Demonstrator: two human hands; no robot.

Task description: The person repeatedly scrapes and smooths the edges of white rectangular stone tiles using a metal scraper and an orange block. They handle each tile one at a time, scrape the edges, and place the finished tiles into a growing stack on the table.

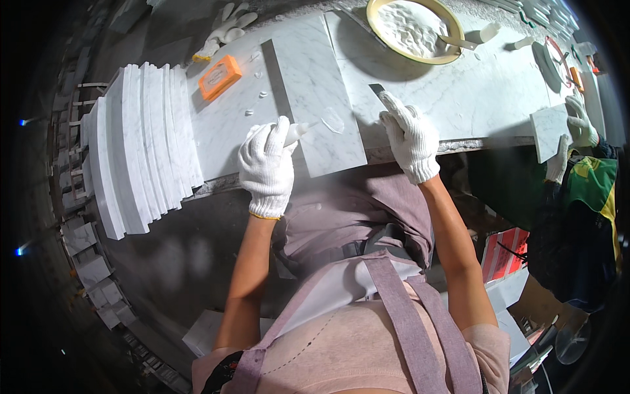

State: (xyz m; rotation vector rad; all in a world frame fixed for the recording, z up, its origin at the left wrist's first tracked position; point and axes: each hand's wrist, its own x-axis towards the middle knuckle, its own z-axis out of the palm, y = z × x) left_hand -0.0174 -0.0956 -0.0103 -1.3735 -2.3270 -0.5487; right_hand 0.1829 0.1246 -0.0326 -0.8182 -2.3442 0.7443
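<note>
My left hand (pixel 268 161), in a white knit glove, is closed around a small translucent squeeze bottle (pixel 296 133) whose tip points right over a marble strip (pixel 308 72). A glossy wet patch (pixel 333 121) lies on the strip just right of the tip. The strip rests on the marble worktop (pixel 420 98), its near end jutting past the front edge. On the strip's right side, my gloved right hand (pixel 413 134) grips a scraper with a dark flat blade (pixel 376 90); its handle is hidden in the fingers.
Stacked marble strips (pixel 141 138) stand at the left. An orange box (pixel 220 77) and a loose glove (pixel 226 29) lie behind my left hand. A yellow-rimmed bowl of white powder (pixel 413 29) sits at the back. On the right, a co-worker's gloved hands hold a marble piece (pixel 550 131).
</note>
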